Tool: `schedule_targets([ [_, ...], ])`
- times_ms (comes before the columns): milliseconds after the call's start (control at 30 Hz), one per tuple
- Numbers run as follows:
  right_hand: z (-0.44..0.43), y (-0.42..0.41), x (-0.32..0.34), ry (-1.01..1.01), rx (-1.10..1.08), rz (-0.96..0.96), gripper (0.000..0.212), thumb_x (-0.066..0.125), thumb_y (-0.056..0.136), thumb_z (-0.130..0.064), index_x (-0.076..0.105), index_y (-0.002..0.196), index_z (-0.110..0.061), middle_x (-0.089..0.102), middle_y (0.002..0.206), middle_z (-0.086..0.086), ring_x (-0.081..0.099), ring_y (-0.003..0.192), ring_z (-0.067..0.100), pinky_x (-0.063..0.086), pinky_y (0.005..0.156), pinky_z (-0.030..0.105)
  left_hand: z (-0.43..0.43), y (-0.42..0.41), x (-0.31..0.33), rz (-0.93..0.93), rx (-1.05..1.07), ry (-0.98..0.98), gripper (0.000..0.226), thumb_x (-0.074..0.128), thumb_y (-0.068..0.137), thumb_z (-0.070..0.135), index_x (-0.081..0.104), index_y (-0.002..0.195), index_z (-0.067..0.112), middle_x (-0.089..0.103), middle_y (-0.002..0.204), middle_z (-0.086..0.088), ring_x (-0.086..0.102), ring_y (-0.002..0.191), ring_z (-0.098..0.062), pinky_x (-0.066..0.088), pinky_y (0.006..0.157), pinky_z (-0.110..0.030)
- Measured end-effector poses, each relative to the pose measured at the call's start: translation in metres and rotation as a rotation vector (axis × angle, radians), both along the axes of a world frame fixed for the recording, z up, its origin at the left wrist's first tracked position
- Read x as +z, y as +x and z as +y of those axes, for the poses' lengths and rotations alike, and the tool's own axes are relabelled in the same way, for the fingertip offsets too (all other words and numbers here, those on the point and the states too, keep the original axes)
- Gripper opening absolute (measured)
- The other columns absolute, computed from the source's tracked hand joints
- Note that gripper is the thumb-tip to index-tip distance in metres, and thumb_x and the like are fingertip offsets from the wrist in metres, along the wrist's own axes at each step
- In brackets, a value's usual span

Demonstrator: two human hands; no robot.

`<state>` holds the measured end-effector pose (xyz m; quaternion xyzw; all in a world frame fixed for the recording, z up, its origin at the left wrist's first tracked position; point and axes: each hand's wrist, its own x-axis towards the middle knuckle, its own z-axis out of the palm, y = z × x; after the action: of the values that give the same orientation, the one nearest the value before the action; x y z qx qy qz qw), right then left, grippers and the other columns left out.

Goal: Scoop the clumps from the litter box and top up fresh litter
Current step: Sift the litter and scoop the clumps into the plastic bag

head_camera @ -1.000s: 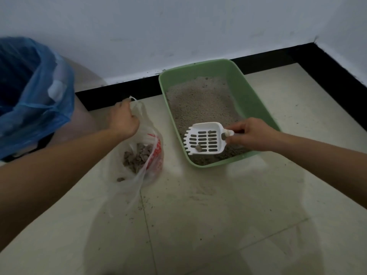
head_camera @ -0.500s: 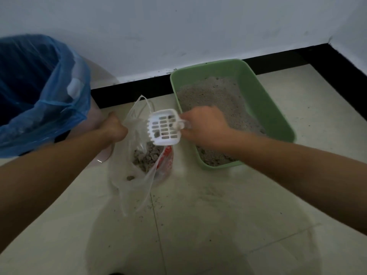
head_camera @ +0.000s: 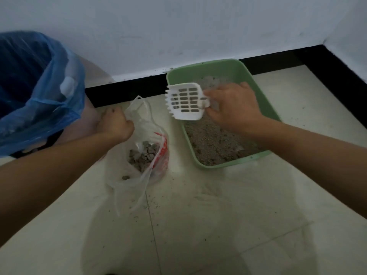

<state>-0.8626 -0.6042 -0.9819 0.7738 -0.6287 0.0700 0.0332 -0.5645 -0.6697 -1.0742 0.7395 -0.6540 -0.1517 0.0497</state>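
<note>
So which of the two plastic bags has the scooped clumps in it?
The clear bag with red print, held open on the floor by the left hand. The blue bag only lines the bin behind it.

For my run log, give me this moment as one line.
left hand: holds clear bag open | right hand: holds scoop, empty, over litter box | clumps: in bag

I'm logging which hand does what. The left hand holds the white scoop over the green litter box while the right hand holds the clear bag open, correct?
The hands are swapped. In the head view the right hand holds the scoop over the litter box; the left hand holds the bag.
</note>
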Motion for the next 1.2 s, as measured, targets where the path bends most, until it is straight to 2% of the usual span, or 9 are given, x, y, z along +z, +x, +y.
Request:
schedule_targets([
  [167, 0.003, -0.06, -0.004, 0.048, 0.03, 0.22, 0.032, 0.05, 0.096, -0.047, 0.067, 0.12, -0.033, 0.067, 0.084, -0.004, 0.057, 0.077, 0.014, 0.042, 0.089, 0.035, 0.006, -0.063, 0.004, 0.185, -0.023, -0.194, 0.046, 0.042, 0.096, 0.03, 0.05, 0.132, 0.003, 0.044, 0.135, -0.025, 0.044, 0.122, -0.04, 0.038, 0.102, -0.044],
  [267, 0.009, -0.06, -0.019, 0.087, 0.105, 0.323, 0.031, 0.058, 0.094, -0.041, 0.063, 0.124, -0.034, 0.068, 0.099, -0.005, 0.059, 0.091, 0.014, 0.041, 0.092, 0.035, 0.006, -0.103, 0.004, 0.394, 0.036, -0.067, 0.051, 0.03, 0.097, 0.038, 0.056, 0.119, 0.0, 0.053, 0.126, -0.027, 0.052, 0.114, -0.041, 0.042, 0.094, -0.044],
  [333, 0.01, -0.054, -0.03, 0.08, 0.228, 0.395, 0.037, 0.061, 0.093, -0.036, 0.059, 0.129, -0.031, 0.068, 0.109, -0.002, 0.06, 0.097, 0.017, 0.041, 0.093, 0.037, 0.006, -0.125, 0.005, 0.484, 0.091, 0.025, 0.054, 0.025, 0.103, 0.038, 0.053, 0.128, -0.001, 0.05, 0.135, -0.025, 0.049, 0.121, -0.038, 0.039, 0.099, -0.041],
  [467, 0.009, -0.071, -0.016, 0.123, 0.471, 0.382, 0.04, 0.06, 0.092, -0.036, 0.06, 0.132, -0.03, 0.069, 0.108, -0.005, 0.06, 0.096, 0.015, 0.04, 0.092, 0.034, 0.006, -0.156, 0.005, 0.502, 0.17, 0.067, 0.063, 0.016, 0.104, 0.046, 0.042, 0.141, 0.002, 0.039, 0.147, -0.022, 0.042, 0.131, -0.037, 0.034, 0.109, -0.043],
  [633, 0.005, -0.116, 0.01, 0.306, 0.375, 0.468, 0.042, 0.048, 0.09, -0.053, 0.06, 0.129, -0.041, 0.067, 0.099, -0.015, 0.059, 0.093, 0.008, 0.04, 0.092, 0.031, 0.015, -0.172, -0.01, 0.434, 0.175, 0.027, 0.061, 0.017, 0.104, 0.047, 0.024, 0.151, 0.009, 0.028, 0.15, -0.022, 0.031, 0.137, -0.037, 0.027, 0.111, -0.046],
  [800, 0.004, -0.13, -0.011, 0.41, 0.344, 0.635, 0.033, 0.054, 0.088, -0.046, 0.067, 0.118, -0.041, 0.067, 0.093, -0.018, 0.062, 0.089, 0.006, 0.037, 0.089, 0.028, 0.026, -0.179, -0.026, 0.514, 0.175, -0.01, 0.06, 0.019, 0.104, 0.044, 0.001, 0.156, 0.019, 0.022, 0.155, -0.017, 0.026, 0.141, -0.033, 0.024, 0.112, -0.045],
  [1000, -0.019, -0.131, -0.031, 0.484, 0.303, 0.504, 0.033, 0.054, 0.088, -0.051, 0.068, 0.117, -0.042, 0.068, 0.083, -0.018, 0.063, 0.077, 0.007, 0.047, 0.087, 0.031, 0.027, -0.18, -0.032, 0.654, 0.187, -0.057, 0.058, 0.019, 0.105, 0.042, 0.002, 0.157, 0.02, 0.019, 0.159, -0.012, 0.024, 0.144, -0.027, 0.02, 0.114, -0.036],
  [1100, -0.024, -0.123, -0.047, 0.579, 0.25, 0.282, 0.03, 0.056, 0.091, -0.05, 0.071, 0.113, -0.037, 0.066, 0.077, -0.018, 0.062, 0.068, 0.008, 0.053, 0.066, 0.027, 0.026, -0.18, -0.033, 0.688, 0.195, -0.07, 0.058, 0.02, 0.105, 0.041, 0.004, 0.157, 0.02, 0.02, 0.158, -0.011, 0.024, 0.144, -0.026, 0.02, 0.114, -0.034],
  [1200, -0.018, -0.118, -0.081, 0.681, 0.218, 0.002, 0.021, 0.063, 0.088, -0.046, 0.076, 0.097, -0.033, 0.064, 0.065, -0.01, 0.058, 0.057, 0.01, 0.056, 0.057, 0.038, 0.025, -0.18, -0.036, 0.718, 0.21, -0.082, 0.057, 0.02, 0.106, 0.041, 0.006, 0.157, 0.02, 0.021, 0.158, -0.011, 0.023, 0.144, -0.024, 0.017, 0.112, -0.03],
])
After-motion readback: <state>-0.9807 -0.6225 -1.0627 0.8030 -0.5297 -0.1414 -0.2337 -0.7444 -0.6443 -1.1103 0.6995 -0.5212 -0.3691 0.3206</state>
